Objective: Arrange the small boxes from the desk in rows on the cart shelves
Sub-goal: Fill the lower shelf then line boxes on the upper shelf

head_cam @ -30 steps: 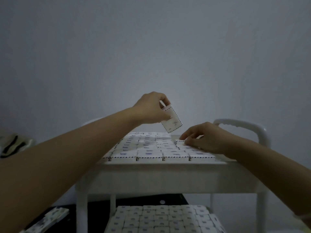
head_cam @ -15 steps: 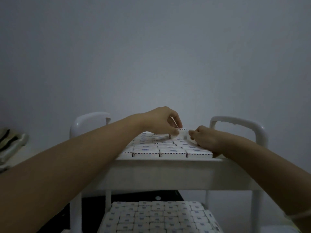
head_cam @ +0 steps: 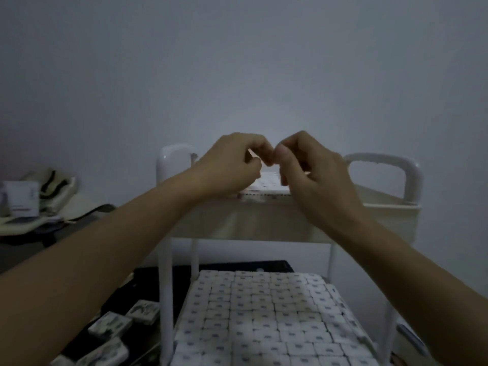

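No readable text; small boxes (head_cam: 264,313) carry blurred blue marks, illegible.

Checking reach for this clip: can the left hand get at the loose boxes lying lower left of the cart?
Probably yes. The left hand is up over the top shelf, and nothing visible blocks a drop to the loose boxes.

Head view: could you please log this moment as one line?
left hand: over top shelf | right hand: beside it | lower shelf: full rows

Left hand (head_cam: 232,165) and right hand (head_cam: 314,167) curled, fingertips meeting above top shelf (head_cam: 264,220) of cart. Boxes (head_cam: 266,183) in rows beneath them. Lower shelf's rows (head_cam: 264,318) packed tight. Loose packs (head_cam: 111,323) lower left.
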A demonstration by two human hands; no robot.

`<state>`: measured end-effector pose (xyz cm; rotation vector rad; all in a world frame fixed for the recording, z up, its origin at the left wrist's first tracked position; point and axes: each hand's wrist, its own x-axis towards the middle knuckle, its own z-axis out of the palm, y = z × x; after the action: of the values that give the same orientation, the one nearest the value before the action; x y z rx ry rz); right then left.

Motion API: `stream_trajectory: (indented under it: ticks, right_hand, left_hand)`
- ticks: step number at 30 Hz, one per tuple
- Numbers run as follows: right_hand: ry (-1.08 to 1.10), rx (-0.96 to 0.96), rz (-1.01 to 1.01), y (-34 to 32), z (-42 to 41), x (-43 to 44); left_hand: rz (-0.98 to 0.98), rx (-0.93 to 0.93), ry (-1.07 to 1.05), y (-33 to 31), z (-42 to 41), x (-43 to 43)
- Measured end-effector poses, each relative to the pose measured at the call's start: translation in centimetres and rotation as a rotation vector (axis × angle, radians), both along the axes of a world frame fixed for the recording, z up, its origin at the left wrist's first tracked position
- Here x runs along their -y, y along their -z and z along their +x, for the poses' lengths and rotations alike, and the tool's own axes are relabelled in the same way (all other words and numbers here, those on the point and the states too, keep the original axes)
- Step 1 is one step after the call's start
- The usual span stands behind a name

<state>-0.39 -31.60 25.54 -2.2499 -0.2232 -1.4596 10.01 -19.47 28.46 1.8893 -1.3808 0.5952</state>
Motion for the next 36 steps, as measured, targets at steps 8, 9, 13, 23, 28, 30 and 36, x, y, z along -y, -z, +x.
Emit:
stream_trajectory:
  ticks: [8,9,13,23,28,30,36]
  right_hand:
    - [-0.441,-0.163,-0.066,7.0,3.1,-11.7]
    - [-0.472,-0.217,-0.077,8.0,4.0,-13.2]
    - [-0.537,-0.469,-0.132,12.5,8.9,-18.9]
    - [-0.369,-0.942,-0.263,23.2,23.0,-26.6]
    - [-0.282,-1.018,-0.478,24.8,26.7,-27.8]
    - [-0.268,-1.039,-0.606,25.2,27.4,-28.0]
    - [-0.239,-0.899,-0.722,25.7,27.4,-27.6]
  left_hand:
    - [-0.349,-0.128,-0.104,10.0,-1.4,-16.3]
    - [-0.346,-0.173,-0.174,11.8,-0.7,-18.4]
    - [-0.284,-0.415,-0.49,19.2,3.0,-26.7]
    - [-0.089,-0.626,-0.965,30.3,8.9,-41.8]
    - [0.096,-0.568,-1.011,31.6,10.8,-43.0]
    - [0.118,-0.54,-1.062,31.8,11.4,-43.1]
    - [0.117,-0.409,-1.234,32.1,14.0,-45.2]
